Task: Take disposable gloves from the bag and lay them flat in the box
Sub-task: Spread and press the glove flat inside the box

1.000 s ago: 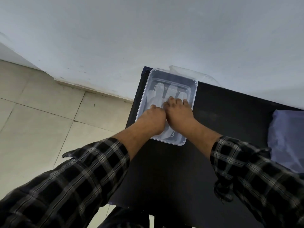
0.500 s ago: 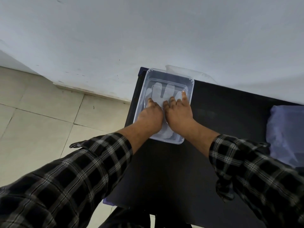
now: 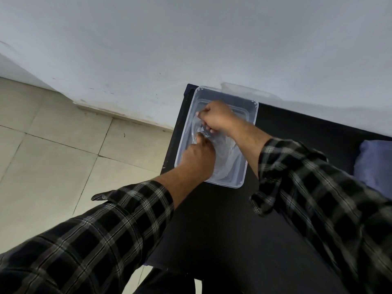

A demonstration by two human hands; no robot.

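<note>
Pinching thin clear film between curled fingers, the right hand works near the far end of the box, its knuckles raised and its fingertips closed on what appears to be the disposable glove material. The left hand reaches in from the near left corner with its fingers extended forward and pressed down on the same film; whether those fingers also grip the film cannot be determined, as the back of the hand hides them. The fingertips of the two hands meet close together near the centre of the box.

The glove lies inside the clear plastic box, partly bunched between the hands and spread smoother toward the near end. The box stands on the dark table, at its far left corner, close to the wall. A clear lid appears to lean behind the box against the wall. The bag, pale blue-violet, rests on the table at the right edge of view, well apart from the box.

Step in hand, by judgement: arranging and flattening a glove already delivered to the box. The next move calls for drawing the bunched film out toward the far wall while the left hand anchors it, then releasing both hands without lifting the light film.
</note>
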